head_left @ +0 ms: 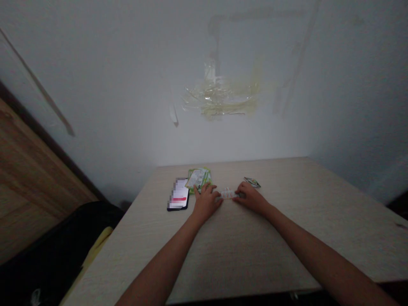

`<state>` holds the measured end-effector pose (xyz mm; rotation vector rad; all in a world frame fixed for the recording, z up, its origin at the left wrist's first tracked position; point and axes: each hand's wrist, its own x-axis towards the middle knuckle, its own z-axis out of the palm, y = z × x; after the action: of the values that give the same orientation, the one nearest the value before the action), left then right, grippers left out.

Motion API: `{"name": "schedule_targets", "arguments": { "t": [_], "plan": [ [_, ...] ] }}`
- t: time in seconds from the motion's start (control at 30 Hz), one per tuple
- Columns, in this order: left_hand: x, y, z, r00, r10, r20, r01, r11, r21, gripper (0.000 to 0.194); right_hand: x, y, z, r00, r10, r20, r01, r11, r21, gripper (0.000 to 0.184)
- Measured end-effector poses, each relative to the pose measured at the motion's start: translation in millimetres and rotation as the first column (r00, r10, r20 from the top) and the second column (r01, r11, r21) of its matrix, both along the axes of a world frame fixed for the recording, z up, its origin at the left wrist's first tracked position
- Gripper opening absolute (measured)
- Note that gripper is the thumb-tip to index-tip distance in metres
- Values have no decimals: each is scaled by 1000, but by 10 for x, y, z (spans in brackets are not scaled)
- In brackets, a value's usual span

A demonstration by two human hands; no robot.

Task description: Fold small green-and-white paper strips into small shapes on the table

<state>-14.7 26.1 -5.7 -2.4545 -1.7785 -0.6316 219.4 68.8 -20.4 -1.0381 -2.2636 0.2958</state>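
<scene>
A small pale sheet with rows of faint reddish marks (228, 194) lies low over the table between my two hands; its exact kind is too small to make out. My left hand (207, 199) has its thumb and a finger closed at the sheet's left end, while other fingers reach toward the green-and-white packets (199, 176). At the right end, my right hand (250, 196) pinches the sheet between thumb and fingertips. Just behind the right hand is a small colourful packet or card (252, 182), partly covered by it.
A phone with a lit, partly blurred screen (179, 194) lies left of my left hand, touching the packets. The pale wooden table (255, 263) meets a wall (127, 106) with peeling clear tape (223, 97). A black item with yellow cloth (98, 244) stands at the left edge.
</scene>
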Motion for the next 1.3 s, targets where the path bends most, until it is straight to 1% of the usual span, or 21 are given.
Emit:
{"name": "schedule_targets", "arguments": {
  "t": [0.1, 0.2, 0.43, 0.57, 0.7, 0.8, 1.03, 1.13, 1.3],
  "plan": [
    [-6, 1, -14, 999, 2, 46, -2, 1000, -1, 17, 19, 18, -1, 999, 38, -8, -38, 999, -4, 21],
    [-18, 15, -29, 997, -6, 74, 7, 1000, -15, 18, 16, 17, 1, 998, 65, -27, -65, 998, -4, 19],
    [-34, 59, -56, 991, 20, 133, -13, 998, -55, 21, -14, -3, 17, 996, 72, -49, -73, 997, -20, 13],
    [-35, 64, -68, 988, 29, 149, -20, 998, -64, 22, -19, -6, 14, 997, 70, -34, -70, 998, -2, 13],
    [-35, 72, -78, 988, 33, 153, -24, 998, -60, 22, -34, -24, 20, 995, 95, -22, -94, 995, 44, 12],
    [-29, 75, -72, 990, 23, 138, -16, 999, -47, 21, -59, -45, 42, 995, 98, 13, -99, 992, 84, 13],
    [-13, 66, -36, 998, -67, 18, 66, 996, 64, 13, -112, -56, 88, 978, 44, 204, -85, 977, 195, 15],
    [-17, 75, -52, 997, -72, -3, 72, 993, 90, 12, -111, -58, 88, 979, 48, 200, -88, 977, 195, 16],
    [-20, 94, -111, 998, -67, 20, 64, 991, 116, 15, -92, -66, 82, 989, 74, 127, -95, 981, 167, 17]
  ]
}}
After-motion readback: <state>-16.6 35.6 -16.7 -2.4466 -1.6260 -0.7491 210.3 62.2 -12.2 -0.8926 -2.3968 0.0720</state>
